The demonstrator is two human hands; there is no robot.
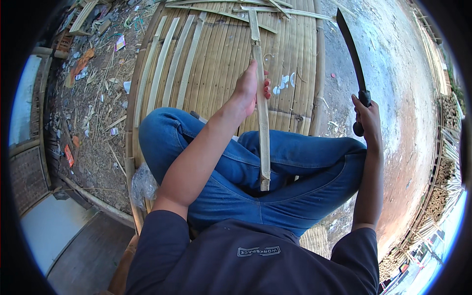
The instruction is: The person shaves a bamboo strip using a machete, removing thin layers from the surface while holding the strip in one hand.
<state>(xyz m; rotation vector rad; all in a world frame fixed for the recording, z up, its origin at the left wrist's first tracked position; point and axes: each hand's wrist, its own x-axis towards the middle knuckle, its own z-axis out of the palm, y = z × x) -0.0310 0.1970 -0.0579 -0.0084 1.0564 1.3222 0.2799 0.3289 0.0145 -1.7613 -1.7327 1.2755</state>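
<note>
A long split bamboo strip [264, 128] runs lengthwise in front of me, its near end over my crossed legs and its far end over the bamboo platform [221, 54]. My left hand [249, 88] is closed round it near the middle, fingertips showing on its right side. Out to the right, my right hand [368, 115] grips the dark handle of a machete [351, 49]. The long dark blade points up and away, well apart from the strip.
Several split strips [173, 61] lie side by side on the platform's left. More strips [231, 14] cross at its far end. White scraps [285, 82] lie right of the strip. Littered soil [98, 98] borders the left, and bare ground [398, 98] the right. A clear plastic bag [143, 184] sits by my left knee.
</note>
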